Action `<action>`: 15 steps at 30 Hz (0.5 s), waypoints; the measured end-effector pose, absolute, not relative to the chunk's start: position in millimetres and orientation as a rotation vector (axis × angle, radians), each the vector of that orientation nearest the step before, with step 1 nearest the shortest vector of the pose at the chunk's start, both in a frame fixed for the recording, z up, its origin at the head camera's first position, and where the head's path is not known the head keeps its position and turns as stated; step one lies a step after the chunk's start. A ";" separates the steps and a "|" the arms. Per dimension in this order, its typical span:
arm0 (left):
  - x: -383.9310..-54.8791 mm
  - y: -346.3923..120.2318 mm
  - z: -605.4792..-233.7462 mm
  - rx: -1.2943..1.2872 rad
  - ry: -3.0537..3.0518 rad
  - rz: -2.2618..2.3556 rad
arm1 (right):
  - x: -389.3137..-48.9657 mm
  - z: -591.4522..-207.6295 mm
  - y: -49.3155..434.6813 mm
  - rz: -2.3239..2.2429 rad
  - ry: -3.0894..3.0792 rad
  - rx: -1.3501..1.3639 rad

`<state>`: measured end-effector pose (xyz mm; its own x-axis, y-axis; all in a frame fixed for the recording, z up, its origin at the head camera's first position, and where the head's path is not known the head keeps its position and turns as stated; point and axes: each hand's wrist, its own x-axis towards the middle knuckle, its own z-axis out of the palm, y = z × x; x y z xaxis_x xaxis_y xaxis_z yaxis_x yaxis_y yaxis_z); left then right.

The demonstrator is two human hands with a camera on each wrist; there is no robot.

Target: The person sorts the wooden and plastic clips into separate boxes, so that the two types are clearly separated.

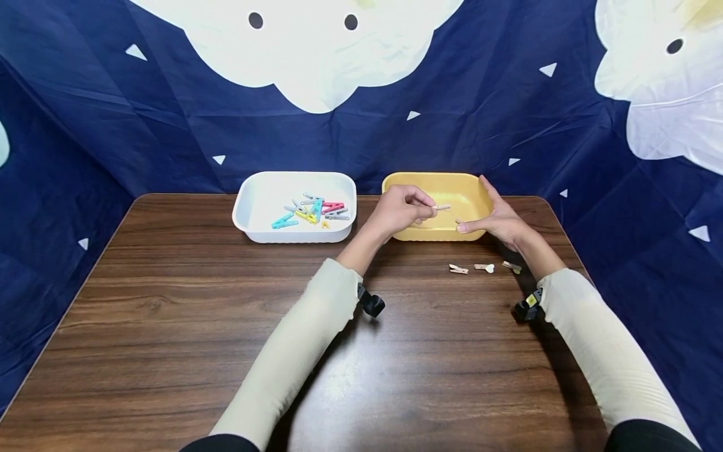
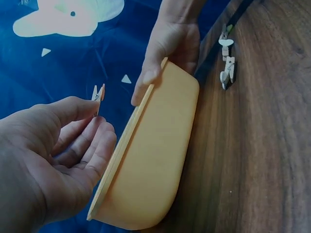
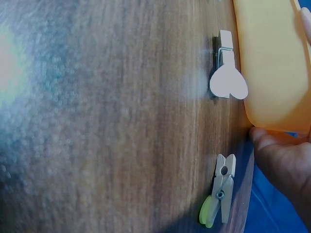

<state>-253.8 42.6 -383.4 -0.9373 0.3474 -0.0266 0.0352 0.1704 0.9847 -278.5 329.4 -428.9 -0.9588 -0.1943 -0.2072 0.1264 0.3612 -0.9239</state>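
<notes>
A small wooden clothespin (image 1: 442,207) is pinched between the thumb and fingers of my left hand (image 1: 403,210), above the yellow bin (image 1: 437,235). In the left wrist view this clothespin (image 2: 98,97) points upward from the fingertips. My right hand (image 1: 499,221) holds the bin's right end, its thumb over the front rim and a finger stretched toward the back corner. A tiny pale piece shows by that thumb, too small to tell. In front of the bin lie three wooden clothespins: a plain one (image 1: 459,269), one with a white heart (image 3: 228,82) and one with a green piece (image 3: 216,194).
To the left stands a white bin (image 1: 294,237) holding several coloured clothespins (image 1: 307,216), in blue, yellow, red and grey. Both bins sit at the back edge of the brown wooden table (image 1: 226,326). A dark blue patterned cloth (image 1: 361,138) hangs behind.
</notes>
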 end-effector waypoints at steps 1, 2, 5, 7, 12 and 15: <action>-255.5 43.0 -383.7 0.362 2.193 1.849 | -278.6 -429.0 329.6 -1.625 2.349 -0.060; -257.0 43.3 -384.0 0.357 2.188 1.852 | -278.6 -429.0 329.6 -1.621 2.351 -0.061; -262.3 45.0 -385.3 0.344 2.196 1.838 | -279.0 -429.5 329.9 -1.617 2.358 -0.063; -266.3 46.6 -386.1 0.341 2.217 1.821 | -279.3 -429.7 329.6 -1.624 2.355 -0.063; -274.9 51.5 -385.7 0.319 2.295 1.787 | -279.8 -430.5 329.4 -1.651 2.341 -0.058; -277.9 54.1 -384.9 0.279 2.329 1.784 | -280.0 -430.8 329.1 -1.657 2.336 -0.056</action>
